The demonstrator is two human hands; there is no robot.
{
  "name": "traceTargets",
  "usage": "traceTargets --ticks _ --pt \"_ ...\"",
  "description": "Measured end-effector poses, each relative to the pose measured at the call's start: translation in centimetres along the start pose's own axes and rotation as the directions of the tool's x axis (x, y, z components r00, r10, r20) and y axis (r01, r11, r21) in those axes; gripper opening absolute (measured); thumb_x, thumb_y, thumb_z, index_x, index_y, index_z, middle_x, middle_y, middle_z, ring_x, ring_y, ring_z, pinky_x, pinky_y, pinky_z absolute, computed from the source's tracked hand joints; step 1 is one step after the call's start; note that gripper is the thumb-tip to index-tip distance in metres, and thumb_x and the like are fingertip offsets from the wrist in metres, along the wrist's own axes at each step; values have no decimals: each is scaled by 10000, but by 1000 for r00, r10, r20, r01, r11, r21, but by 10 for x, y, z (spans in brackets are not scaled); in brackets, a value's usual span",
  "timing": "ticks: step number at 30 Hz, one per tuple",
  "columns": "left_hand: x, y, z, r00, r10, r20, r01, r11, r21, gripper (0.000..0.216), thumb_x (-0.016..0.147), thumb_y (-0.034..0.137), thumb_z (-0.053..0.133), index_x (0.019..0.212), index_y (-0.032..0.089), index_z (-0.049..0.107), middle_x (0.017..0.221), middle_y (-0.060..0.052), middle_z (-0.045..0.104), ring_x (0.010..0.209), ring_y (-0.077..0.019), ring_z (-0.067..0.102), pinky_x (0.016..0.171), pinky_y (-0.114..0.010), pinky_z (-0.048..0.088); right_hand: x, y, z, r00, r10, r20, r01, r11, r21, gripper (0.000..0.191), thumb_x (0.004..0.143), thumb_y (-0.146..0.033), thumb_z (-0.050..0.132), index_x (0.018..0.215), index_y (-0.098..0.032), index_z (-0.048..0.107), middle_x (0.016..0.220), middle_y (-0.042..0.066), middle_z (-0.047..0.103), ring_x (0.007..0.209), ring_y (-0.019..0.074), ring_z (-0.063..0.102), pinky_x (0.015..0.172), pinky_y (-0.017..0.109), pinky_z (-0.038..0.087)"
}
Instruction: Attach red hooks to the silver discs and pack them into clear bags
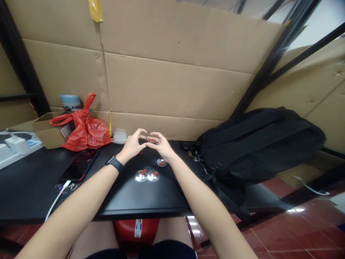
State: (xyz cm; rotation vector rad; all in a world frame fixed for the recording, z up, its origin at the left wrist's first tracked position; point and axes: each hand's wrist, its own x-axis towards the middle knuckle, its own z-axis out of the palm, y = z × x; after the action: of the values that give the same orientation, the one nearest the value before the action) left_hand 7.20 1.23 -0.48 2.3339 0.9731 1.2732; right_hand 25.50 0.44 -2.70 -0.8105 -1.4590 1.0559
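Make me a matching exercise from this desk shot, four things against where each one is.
1 small red piece
2 clear discs
3 phone
4 black backpack

A right end of the table
B flat, left of the left hand
C pinched between left hand and right hand
D three together, nearer the person than both hands

Pairs: 1-C, 2-D, 3-B, 4-A

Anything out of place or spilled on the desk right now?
Nothing spilled or broken. The black backpack slumps over the right edge of the table, straps dangling. Three clear discs lie scattered near the left hand and right hand, which pinch a small red piece.
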Motion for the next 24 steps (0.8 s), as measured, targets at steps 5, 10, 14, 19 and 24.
traceTargets --ticks 5,10,14,19,24 --pt "0 3 3 999 -18 -50 19 1000 16 349 830 229 629 1157 244 511 941 0 755 960 -203 719 890 -320 486 0 -3 0 999 42 28 -43 998 49 619 595 -297 867 1115 -256 533 1071 41 714 1003 186 681 1001 403 504" --pt "0 3 2 999 -18 -41 19 999 27 358 831 258 642 1157 244 497 941 -4 757 942 -211 718 873 -323 483 0 -3 -1 998 54 14 -55 997 61 589 591 -293 868 1088 -244 555 1039 37 719 963 178 688 972 395 527" --pt "0 1 3 1000 23 5 -23 999 31 355 820 225 639 1145 241 495 941 -6 755 953 -205 710 887 -323 473 -1 -4 -2 999 50 9 -50 998 26 576 569 -300 882 1053 -234 577 1035 43 718 972 188 688 962 399 537" --pt "3 -3 1 997 46 56 -53 989 140 360 806 201 610 1139 233 476 924 -17 744 954 -216 690 861 -340 448 2 0 -1 1000 8 21 -7 999 -50 536 589 -331 873 1031 -223 591 1033 50 722 951 188 696 973 402 525" --pt "3 -20 -13 986 5 169 -67 929 365 299 796 200 577 1091 245 546 875 -3 752 984 -238 642 892 -372 379 9 3 -22 993 -84 -82 58 960 -274 441 640 -347 830 991 -210 602 1008 56 721 927 187 696 932 377 533"
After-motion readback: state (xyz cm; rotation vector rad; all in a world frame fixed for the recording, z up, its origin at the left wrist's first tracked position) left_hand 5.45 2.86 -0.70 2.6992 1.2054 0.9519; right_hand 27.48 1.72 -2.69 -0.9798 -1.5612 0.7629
